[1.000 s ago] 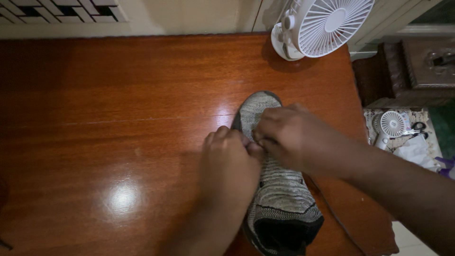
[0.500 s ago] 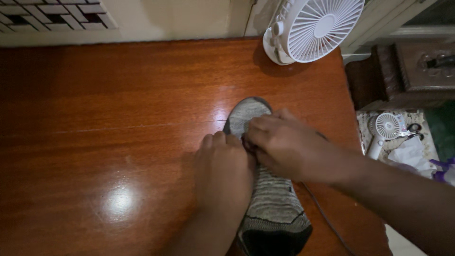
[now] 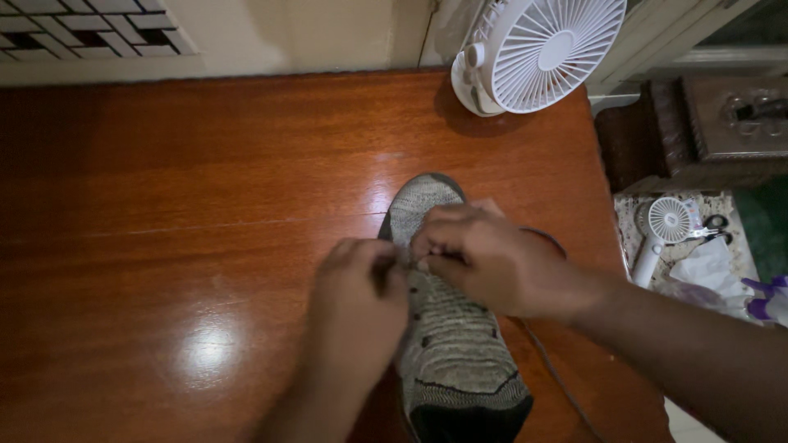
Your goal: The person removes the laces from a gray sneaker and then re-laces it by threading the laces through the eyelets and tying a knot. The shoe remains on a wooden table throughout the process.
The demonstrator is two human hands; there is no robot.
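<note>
Grey knit sneaker (image 3: 447,344) sits heel-near on tabletop (image 3: 205,189). My left hand (image 3: 357,308) and right hand (image 3: 484,258) both pinch the lace (image 3: 538,361) at the vamp. Best to keep tension even, feed eyelets straight. White desk fan (image 3: 538,53) far right.

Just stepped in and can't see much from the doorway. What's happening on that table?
A person has both hands on a grey knit shoe lying on a glossy wooden table. The left hand and right hand meet over its forefoot, fingers pinched near the lace eyelets. A dark lace trails off to the right. A white fan stands at the table's far edge.
</note>
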